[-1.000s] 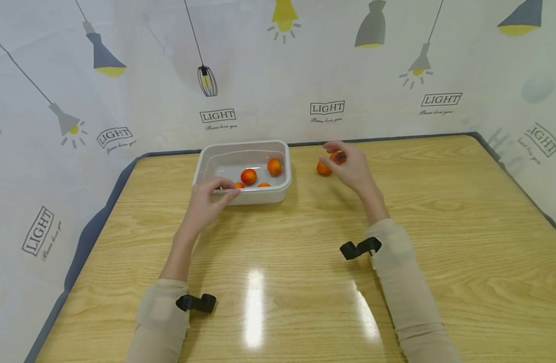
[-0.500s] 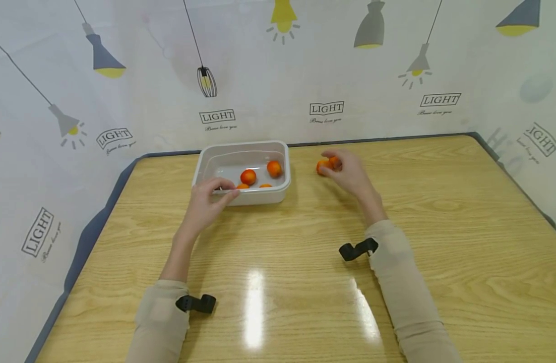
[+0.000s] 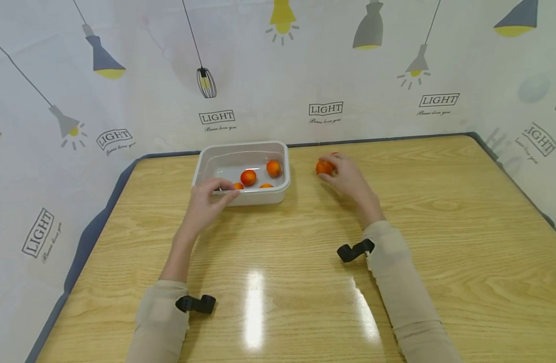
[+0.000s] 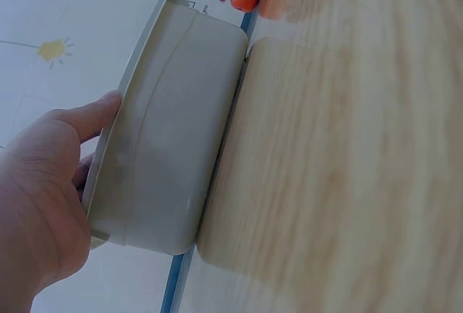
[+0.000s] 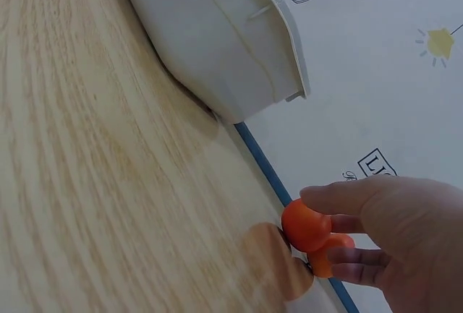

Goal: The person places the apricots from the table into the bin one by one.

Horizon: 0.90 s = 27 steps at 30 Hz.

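Note:
My left hand (image 3: pixel 207 204) holds the near left rim of a white plastic box (image 3: pixel 264 197), with the thumb outside the wall in the left wrist view. Inside lie several small round orange-red fruits, among them one fruit (image 3: pixel 248 177) near the middle; the front wall partly hides others. To the box's right, my right hand (image 3: pixel 348 176) has its thumb and fingers around an orange-red fruit (image 5: pixel 306 224) at the table surface. Right behind it sits a second fruit (image 5: pixel 331 255), partly covered by the fingers.
The wooden table (image 3: pixel 296 282) ends in a dark edge at the back, against a white sheet (image 3: pixel 268 65) printed with lamps. A black camera mount (image 3: pixel 197 304) juts from the left sleeve, another mount (image 3: pixel 356 250) from the right.
My right hand has come down and slightly left, its thumb and fingers closing around the left fruit of the pair. The left hand and the box stay in place.

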Tool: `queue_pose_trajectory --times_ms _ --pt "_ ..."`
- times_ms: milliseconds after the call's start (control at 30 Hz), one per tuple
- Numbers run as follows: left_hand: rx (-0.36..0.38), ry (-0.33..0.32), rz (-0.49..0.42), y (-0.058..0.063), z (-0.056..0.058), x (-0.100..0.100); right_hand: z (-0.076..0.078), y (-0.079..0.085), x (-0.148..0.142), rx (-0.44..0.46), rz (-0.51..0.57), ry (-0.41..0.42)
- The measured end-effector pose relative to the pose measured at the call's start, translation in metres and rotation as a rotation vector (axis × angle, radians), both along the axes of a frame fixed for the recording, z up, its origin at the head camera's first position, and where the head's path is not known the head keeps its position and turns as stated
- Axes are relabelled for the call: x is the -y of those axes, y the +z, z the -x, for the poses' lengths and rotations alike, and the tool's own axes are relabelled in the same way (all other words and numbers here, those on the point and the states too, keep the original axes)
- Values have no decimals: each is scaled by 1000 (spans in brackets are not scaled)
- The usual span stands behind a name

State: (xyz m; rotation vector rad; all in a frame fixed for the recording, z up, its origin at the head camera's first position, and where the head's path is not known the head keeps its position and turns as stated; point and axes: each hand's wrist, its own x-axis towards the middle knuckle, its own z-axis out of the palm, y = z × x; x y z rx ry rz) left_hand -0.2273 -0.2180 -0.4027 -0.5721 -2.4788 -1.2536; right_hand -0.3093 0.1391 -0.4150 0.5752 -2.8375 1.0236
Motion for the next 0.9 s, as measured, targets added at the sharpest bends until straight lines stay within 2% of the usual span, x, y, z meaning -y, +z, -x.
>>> queue_pose_trajectory --times_ms 400,700,900 --pt "8 10 -8 -1 1 0 -8 -2 2 108 5 -40" --pt "11 9 -1 -1 0 0 -7 -2 3 109 61 -55" --pt "13 2 -3 1 -2 0 -6 7 6 58 140 -47"
